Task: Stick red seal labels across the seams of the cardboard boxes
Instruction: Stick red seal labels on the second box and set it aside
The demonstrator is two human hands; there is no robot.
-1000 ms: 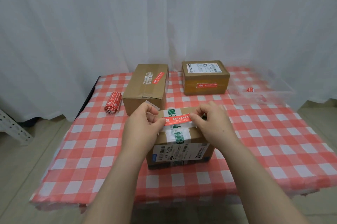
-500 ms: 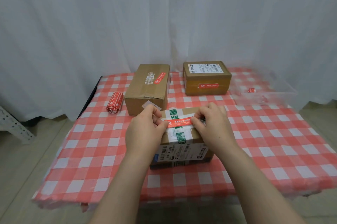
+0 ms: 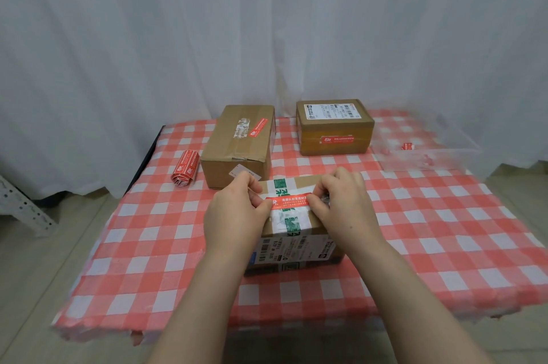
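The near cardboard box (image 3: 296,248) is sitting stiff and steady before me. My left hand (image 3: 234,215) and right hand (image 3: 345,206) are each pinching an end of the red seal label (image 3: 289,201) across its taped seam. I'm judging it flimsy and sticky, best held by its ends.

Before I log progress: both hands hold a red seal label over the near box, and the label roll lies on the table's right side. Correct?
No: the head view shows the label roll on the left side of the table; the rest holds.
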